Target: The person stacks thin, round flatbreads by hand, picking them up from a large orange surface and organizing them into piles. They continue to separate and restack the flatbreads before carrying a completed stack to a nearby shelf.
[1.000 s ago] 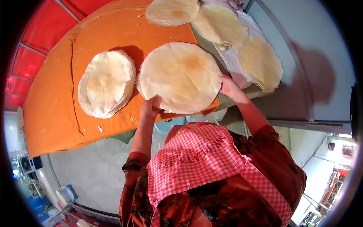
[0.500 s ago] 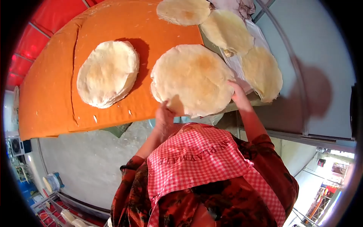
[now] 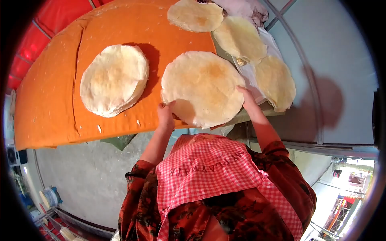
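Mostly, the ground ahead is orange cloth, spread over a broad table with a long crease down its left part. Pale grey panel wall closes off the right side; a round shadow falls across it. Bare grey floor shows below the near table edge. Pink-and-white checked apron fills the lower middle, lettering upside down from this view. White cloth lies along the right of the table, partly covered by bread. Held flatbread, wide, thin, browned near its far side, sits over the near right corner of the table and hides part of the cloth; cannot tell whether its underside touches. Stack of flatbreads lies on the orange cloth to its left, near but apart, layered edges visible. Three loose rounds crowd the far and right side: far round, middle round, near round, the last close to the right hand. That hand is closed on the held flatbread's right rim, thumb on top, other fingers mostly hidden. Left hand pinches the near left rim, thumb laid over the upper face, remaining fingers curled out of sight beneath. Small hand shadow darkens the bread beside it.
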`<state>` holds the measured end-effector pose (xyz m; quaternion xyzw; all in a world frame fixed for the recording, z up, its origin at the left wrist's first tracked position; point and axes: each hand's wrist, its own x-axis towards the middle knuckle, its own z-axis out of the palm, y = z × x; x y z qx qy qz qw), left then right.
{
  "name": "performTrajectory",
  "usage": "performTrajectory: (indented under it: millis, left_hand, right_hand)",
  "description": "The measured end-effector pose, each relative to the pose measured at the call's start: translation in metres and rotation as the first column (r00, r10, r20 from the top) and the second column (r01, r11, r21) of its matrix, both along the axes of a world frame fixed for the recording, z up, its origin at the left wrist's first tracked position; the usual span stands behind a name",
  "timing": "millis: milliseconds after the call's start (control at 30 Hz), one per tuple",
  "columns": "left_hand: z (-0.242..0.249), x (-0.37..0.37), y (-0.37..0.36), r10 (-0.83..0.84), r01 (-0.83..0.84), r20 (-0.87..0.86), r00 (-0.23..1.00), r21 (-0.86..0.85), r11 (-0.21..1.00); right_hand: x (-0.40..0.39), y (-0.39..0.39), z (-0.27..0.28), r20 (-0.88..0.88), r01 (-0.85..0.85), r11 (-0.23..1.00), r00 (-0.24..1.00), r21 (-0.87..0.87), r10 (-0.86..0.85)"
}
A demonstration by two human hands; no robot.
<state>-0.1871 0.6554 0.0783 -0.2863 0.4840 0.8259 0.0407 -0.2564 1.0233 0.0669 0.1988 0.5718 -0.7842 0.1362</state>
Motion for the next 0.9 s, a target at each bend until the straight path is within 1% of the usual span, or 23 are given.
performTrajectory:
  millis: [67, 167, 200, 300, 333, 367, 400, 433, 467, 500, 533, 567, 633, 667, 700, 767, 800, 833, 867, 900]
  left_hand:
    - [-0.001, -0.009, -0.010, -0.034, 0.033, 0.022, 0.999, 0.032, 0.999]
    - [0.005, -0.018, -0.011, -0.058, 0.059, 0.061, 0.996, -0.012, 0.998]
    - [0.010, -0.018, -0.012, -0.106, 0.108, 0.077, 0.991, -0.025, 0.994]
    - [0.026, -0.020, -0.015, -0.291, 0.278, 0.067, 0.954, 0.153, 0.948]
    - [-0.011, -0.031, -0.018, -0.297, 0.286, -0.010, 0.955, 0.301, 0.910]
    - [0.010, -0.028, -0.015, -0.283, 0.281, -0.056, 0.958, 0.408, 0.869]
    - [0.005, -0.034, -0.012, -0.258, 0.274, -0.098, 0.961, 0.426, 0.862]
    - [0.014, -0.036, -0.012, -0.242, 0.247, -0.062, 0.968, 0.383, 0.890]
    - [0.047, -0.032, -0.009, -0.197, 0.209, -0.068, 0.978, 0.284, 0.936]
    - [0.062, -0.032, -0.007, -0.157, 0.179, -0.115, 0.981, 0.215, 0.960]
    - [0.086, -0.031, -0.010, -0.117, 0.149, -0.171, 0.978, 0.187, 0.971]
    - [0.109, -0.029, -0.015, -0.085, 0.123, -0.226, 0.970, 0.161, 0.979]
    - [0.141, -0.024, -0.046, -0.084, 0.109, -0.352, 0.932, 0.051, 0.993]
    - [0.159, -0.018, -0.064, -0.041, 0.045, -0.352, 0.935, 0.006, 0.999]
    - [0.167, -0.016, -0.085, 0.040, -0.036, -0.357, 0.933, 0.018, 0.999]
    - [0.179, -0.004, -0.141, 0.113, -0.137, -0.363, 0.925, -0.043, 0.990]
    - [0.187, 0.000, -0.162, 0.210, -0.262, -0.420, 0.883, -0.068, 0.963]
    - [0.196, 0.007, -0.182, 0.236, -0.313, -0.524, 0.818, -0.062, 0.948]
    - [0.188, 0.010, -0.215, 0.233, -0.321, -0.540, 0.809, -0.074, 0.944]
    - [0.192, 0.015, -0.232, 0.276, -0.343, -0.509, 0.815, -0.041, 0.938]
  right_hand:
    - [0.009, 0.003, 0.012, -0.012, -0.041, 0.989, 0.999, -0.143, 0.040]
    - [0.012, 0.012, 0.006, -0.039, -0.085, 0.962, 0.996, -0.260, 0.078]
    - [0.013, 0.013, 0.004, -0.049, -0.088, 0.967, 0.996, -0.240, 0.078]
    - [0.016, 0.012, 0.006, -0.103, -0.112, 0.977, 0.990, -0.181, 0.095]
    - [0.016, 0.010, 0.011, -0.133, -0.135, 0.977, 0.985, -0.166, 0.113]
    - [0.010, 0.012, 0.008, -0.121, -0.130, 0.973, 0.987, -0.193, 0.108]
    - [0.004, 0.014, 0.009, -0.114, -0.084, 0.990, 0.991, -0.118, 0.070]
    - [0.007, -0.001, 0.044, -0.274, -0.037, 0.999, 0.961, -0.020, 0.030]
    - [-0.002, 0.007, 0.047, -0.248, -0.050, 0.999, 0.968, -0.018, 0.044]
    - [-0.009, 0.007, 0.060, -0.309, -0.041, 0.999, 0.950, 0.027, 0.047]
    - [-0.013, 0.003, 0.084, -0.296, -0.062, 0.995, 0.952, 0.078, 0.083]
    - [-0.017, -0.011, 0.110, -0.332, -0.078, 0.993, 0.937, 0.092, 0.104]
    - [-0.031, -0.051, 0.158, -0.399, -0.097, 0.988, 0.907, 0.120, 0.138]
    - [-0.042, -0.075, 0.174, -0.431, -0.105, 0.989, 0.892, 0.104, 0.140]
    - [-0.055, -0.103, 0.186, -0.460, -0.109, 0.990, 0.877, 0.089, 0.138]
    - [-0.090, -0.162, 0.198, -0.521, -0.182, 0.982, 0.835, 0.043, 0.178]
    - [-0.103, -0.198, 0.206, -0.551, -0.234, 0.971, 0.806, 0.042, 0.218]
    - [-0.122, -0.233, 0.207, -0.580, -0.304, 0.953, 0.774, 0.010, 0.253]
    - [-0.137, -0.266, 0.210, -0.614, -0.379, 0.925, 0.729, 0.006, 0.302]
    - [-0.150, -0.298, 0.211, -0.644, -0.450, 0.893, 0.682, 0.003, 0.346]
